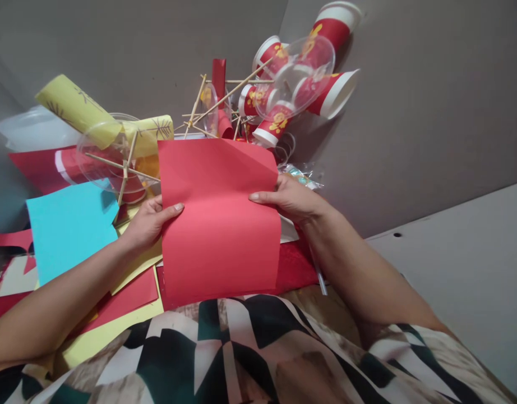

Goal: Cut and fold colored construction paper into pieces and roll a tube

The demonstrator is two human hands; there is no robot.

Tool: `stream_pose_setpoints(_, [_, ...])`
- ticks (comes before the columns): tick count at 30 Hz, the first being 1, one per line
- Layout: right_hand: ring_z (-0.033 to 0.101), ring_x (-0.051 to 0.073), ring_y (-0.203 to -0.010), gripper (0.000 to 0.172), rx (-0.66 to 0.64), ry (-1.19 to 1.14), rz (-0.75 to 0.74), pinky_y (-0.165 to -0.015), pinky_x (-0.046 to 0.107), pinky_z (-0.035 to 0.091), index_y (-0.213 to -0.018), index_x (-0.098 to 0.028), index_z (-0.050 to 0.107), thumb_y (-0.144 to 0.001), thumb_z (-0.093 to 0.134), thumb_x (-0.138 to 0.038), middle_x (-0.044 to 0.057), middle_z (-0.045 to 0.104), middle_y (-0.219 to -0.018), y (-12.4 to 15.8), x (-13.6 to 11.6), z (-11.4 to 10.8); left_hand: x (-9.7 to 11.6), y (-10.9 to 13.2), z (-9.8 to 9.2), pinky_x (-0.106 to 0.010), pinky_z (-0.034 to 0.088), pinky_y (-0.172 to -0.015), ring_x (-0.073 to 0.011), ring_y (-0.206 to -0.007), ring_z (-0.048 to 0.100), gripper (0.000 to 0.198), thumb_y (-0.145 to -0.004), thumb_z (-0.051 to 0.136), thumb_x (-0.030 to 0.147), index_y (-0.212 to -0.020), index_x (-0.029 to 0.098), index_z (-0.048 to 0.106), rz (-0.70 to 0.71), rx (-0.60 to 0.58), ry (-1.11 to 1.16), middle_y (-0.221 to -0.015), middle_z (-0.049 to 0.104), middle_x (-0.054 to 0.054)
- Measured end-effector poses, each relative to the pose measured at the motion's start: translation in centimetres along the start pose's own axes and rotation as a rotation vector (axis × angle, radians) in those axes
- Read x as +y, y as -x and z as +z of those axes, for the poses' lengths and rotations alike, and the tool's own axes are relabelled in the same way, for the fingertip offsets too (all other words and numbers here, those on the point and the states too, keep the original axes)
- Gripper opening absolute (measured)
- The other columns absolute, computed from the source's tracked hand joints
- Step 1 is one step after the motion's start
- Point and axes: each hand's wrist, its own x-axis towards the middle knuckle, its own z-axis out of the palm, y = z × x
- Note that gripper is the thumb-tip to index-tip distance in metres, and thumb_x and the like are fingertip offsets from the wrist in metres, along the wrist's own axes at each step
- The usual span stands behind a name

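Note:
A sheet of red paper (220,241) is held up in front of my body, slightly bent across its middle. My left hand (151,219) grips its left edge, thumb on the near face and fingers behind. On the opposite edge, my right hand (290,196) pinches the sheet the same way, its thumb lying flat on the paper. The fingers behind the sheet are mostly hidden. Left of my left hand lies a turquoise sheet (73,230) with a notched right edge. Yellow paper (144,258) and more red paper (130,297) lie beneath my left forearm.
Behind the sheet stands a wheel of red-and-white paper cups (279,120) on a clear plastic disc, beside a frame of wooden sticks (225,98). Yellow paper rolls (79,109) and a clear disc with crossed sticks (125,165) stand at left. Grey walls (430,101) enclose the back and right.

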Motion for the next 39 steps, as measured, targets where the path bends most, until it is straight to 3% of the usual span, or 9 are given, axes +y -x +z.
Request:
stream_pose_setpoints(5, [0.073,0.021,-0.086,0.043,-0.054,-0.008,0.053,-0.085,0.038,0.059,-0.093,-0.019,0.076,-0.054,0.091,-0.028,0.004,0.079,-0.092,-0.4,0.5,-0.2,-0.2,-0.6,-0.5,-0.027,0.06,-0.072,-0.0167,-0.073,0.074,0.024,-0.069,0.086,0.025,-0.09,0.018,0.078,-0.029,0.022,-0.004,-0.088,0.08,-0.005])
stream_pose_setpoints(11, [0.071,0.018,-0.073,0.031,0.036,-0.071,0.046,-0.078,0.035,0.058,-0.081,-0.021,0.076,-0.054,0.089,-0.028,0.001,0.076,-0.078,-1.5,1.9,-0.2,-1.2,-1.1,-1.2,-0.031,0.061,-0.078,-0.0197,-0.081,0.075,0.026,-0.067,0.088,0.025,-0.092,0.021,0.08,0.013,0.088,-0.066,-0.095,0.08,-0.005])
stream_pose_setpoints(16, [0.07,0.02,-0.07,0.031,0.117,-0.143,0.039,-0.076,0.037,0.058,-0.079,-0.024,0.078,-0.05,0.089,-0.025,0.0,0.076,-0.075,-1.3,2.2,0.2,-1.2,-1.2,-1.1,-0.033,0.06,-0.081,-0.0211,-0.083,0.074,0.03,-0.062,0.09,0.025,-0.091,0.02,0.081,0.033,0.13,-0.082,-0.095,0.08,-0.005])
stream_pose_setpoints(19, [0.067,0.019,-0.06,0.022,0.121,-0.127,0.078,-0.066,0.037,0.059,-0.067,-0.025,0.077,-0.049,0.091,-0.028,0.001,0.074,-0.066,-1.0,2.0,0.2,-0.4,-1.0,-0.5,-0.027,0.058,-0.064,-0.0169,-0.066,0.07,0.027,-0.056,0.093,0.027,-0.08,0.02,0.082,-0.062,0.118,-0.088,-0.078,0.078,-0.004])
stream_pose_setpoints(22, [0.066,0.018,-0.057,0.019,0.06,-0.098,0.083,-0.063,0.036,0.058,-0.06,-0.025,0.077,-0.049,0.091,-0.031,0.002,0.073,-0.064,-0.9,1.9,0.0,0.4,-0.9,0.0,-0.021,0.049,-0.045,-0.012,-0.049,0.061,0.022,-0.051,0.094,0.031,-0.064,0.021,0.08,-0.14,0.131,-0.101,-0.064,0.073,-0.003])
stream_pose_setpoints(25, [0.065,0.017,-0.058,0.018,0.013,-0.063,0.06,-0.062,0.034,0.057,-0.057,-0.025,0.076,-0.05,0.091,-0.034,0.002,0.071,-0.063,-1.0,2.0,-0.4,0.7,-1.0,0.3,-0.02,0.046,-0.042,-0.0113,-0.047,0.06,0.023,-0.049,0.094,0.034,-0.06,0.022,0.079,-0.142,0.132,-0.121,-0.061,0.071,-0.003])
stream_pose_setpoints(33, [0.063,0.015,-0.062,0.016,-0.093,-0.01,-0.041,-0.06,0.029,0.052,-0.056,-0.022,0.075,-0.062,0.086,-0.033,0.003,0.069,-0.067,-1.0,2.1,-1.3,0.0,-1.1,-0.2,-0.019,0.046,-0.042,-0.0106,-0.046,0.059,0.022,-0.057,0.092,0.036,-0.061,0.021,0.076,-0.139,0.095,-0.135,-0.06,0.07,-0.001])
stream_pose_setpoints(36, [0.065,0.016,-0.063,0.015,-0.051,0.018,-0.026,-0.063,0.03,0.055,-0.06,-0.025,0.078,-0.061,0.087,-0.035,0.002,0.072,-0.068,-1.0,2.1,-1.4,-0.1,-1.1,-0.4,-0.02,0.047,-0.043,-0.0112,-0.048,0.061,0.018,-0.06,0.09,0.033,-0.062,0.022,0.076,-0.143,0.097,-0.13,-0.064,0.071,-0.002])
stream_pose_setpoints(39, [0.069,0.018,-0.072,0.021,0.027,-0.001,-0.02,-0.073,0.032,0.058,-0.076,-0.028,0.082,-0.058,0.091,-0.034,0.001,0.077,-0.08,-1.1,2.5,-1.4,-0.2,-1.2,-0.4,-0.022,0.052,-0.048,-0.0141,-0.053,0.065,0.019,-0.059,0.091,0.028,-0.072,0.022,0.079,-0.178,0.136,-0.096,-0.071,0.075,-0.003])
